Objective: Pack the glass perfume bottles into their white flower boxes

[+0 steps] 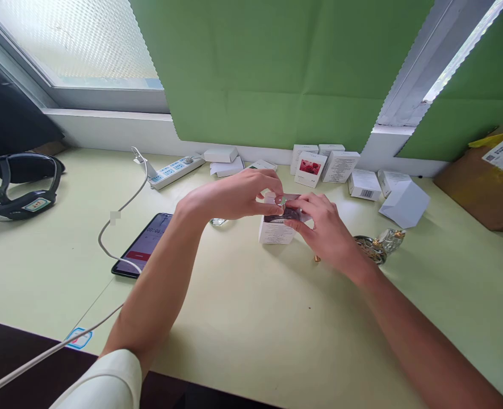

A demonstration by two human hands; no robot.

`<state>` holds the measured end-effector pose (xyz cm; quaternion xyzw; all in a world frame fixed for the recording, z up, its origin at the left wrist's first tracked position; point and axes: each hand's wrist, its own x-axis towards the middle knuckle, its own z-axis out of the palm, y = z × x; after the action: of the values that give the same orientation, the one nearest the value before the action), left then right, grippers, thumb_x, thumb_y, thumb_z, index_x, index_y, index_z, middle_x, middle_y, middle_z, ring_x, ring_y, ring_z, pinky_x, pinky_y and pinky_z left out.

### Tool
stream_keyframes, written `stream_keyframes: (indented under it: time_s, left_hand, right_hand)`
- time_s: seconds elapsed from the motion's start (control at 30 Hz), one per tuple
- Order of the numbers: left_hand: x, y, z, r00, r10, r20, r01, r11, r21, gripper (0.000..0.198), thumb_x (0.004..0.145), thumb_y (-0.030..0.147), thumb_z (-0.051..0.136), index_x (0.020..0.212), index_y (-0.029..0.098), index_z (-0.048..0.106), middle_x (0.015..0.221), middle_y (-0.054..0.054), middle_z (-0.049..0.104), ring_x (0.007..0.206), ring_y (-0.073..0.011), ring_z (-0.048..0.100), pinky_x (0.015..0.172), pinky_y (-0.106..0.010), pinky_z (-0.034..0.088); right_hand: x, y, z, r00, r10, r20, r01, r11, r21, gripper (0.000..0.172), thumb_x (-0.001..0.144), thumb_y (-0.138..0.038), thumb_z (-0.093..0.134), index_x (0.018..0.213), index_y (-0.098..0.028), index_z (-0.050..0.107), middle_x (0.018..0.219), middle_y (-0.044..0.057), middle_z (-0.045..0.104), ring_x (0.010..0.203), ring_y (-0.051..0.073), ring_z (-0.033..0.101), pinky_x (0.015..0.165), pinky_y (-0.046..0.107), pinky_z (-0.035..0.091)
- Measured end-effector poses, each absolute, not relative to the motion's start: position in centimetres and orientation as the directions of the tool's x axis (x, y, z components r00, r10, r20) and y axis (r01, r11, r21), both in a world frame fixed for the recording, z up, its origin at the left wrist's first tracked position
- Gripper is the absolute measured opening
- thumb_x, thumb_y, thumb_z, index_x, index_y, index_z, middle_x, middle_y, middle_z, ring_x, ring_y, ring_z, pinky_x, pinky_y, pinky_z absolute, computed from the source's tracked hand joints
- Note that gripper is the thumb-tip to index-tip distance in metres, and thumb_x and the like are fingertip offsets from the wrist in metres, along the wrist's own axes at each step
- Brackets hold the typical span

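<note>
Near the middle of the table stands a small white box (276, 232) with lines of printed text on its front. Directly over it, both hands meet around a small, partly clear, dark object (289, 214), largely covered by fingers. My left hand (251, 193) comes from the left with thumb and fingertips pinched at a small shiny piece (280, 201) on top. From the right, my right hand (319, 218) is closed on the dark object, thumb at its near side. Whether the object rests on the box or inside its top I cannot tell.
Several white boxes (310, 168) stand along the back wall, with an opened one (405, 203) to the right. A round metal dish (369, 249) and crumpled clear wrap (392, 240) lie by my right forearm. At left are a phone (143, 250), white cable (102, 233) and power strip (177, 171).
</note>
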<state>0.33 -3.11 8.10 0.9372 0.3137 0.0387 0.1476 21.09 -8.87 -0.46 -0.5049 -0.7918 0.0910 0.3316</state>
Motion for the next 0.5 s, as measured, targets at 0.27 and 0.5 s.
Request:
stream_keyframes:
  time_s: [0.27,0.5]
  left_hand:
    - [0.21,-3.19,8.27,0.816,0.578,-0.020,0.566,-0.790,0.235,0.027,0.096,0.042,0.047,0.103,0.020,0.062,0.124,-0.004,0.056,0.090,-0.0140,0.055,0.071,-0.023,0.038]
    - [0.02,-3.15,7.99,0.838,0.546,-0.010,0.536,-0.819,0.205,0.029,0.097,0.040,0.043,0.103,0.020,0.063,0.120,-0.005,0.057,0.092,-0.0153,0.056,0.076,-0.025,0.038]
  right_hand:
    - [20.53,-9.25,-0.56,-0.281,0.858,0.429,0.683,0.493,-0.539,0.032,0.094,-0.027,0.056,0.125,-0.024,0.061,0.116,0.007,0.061,0.114,0.025,0.052,0.097,0.042,0.046]
    - [20.75,-9.28,-0.55,-0.329,0.842,0.428,0.674,0.526,-0.518,0.032,0.097,-0.028,0.051,0.127,-0.026,0.061,0.121,0.007,0.058,0.116,0.024,0.052,0.099,0.041,0.048]
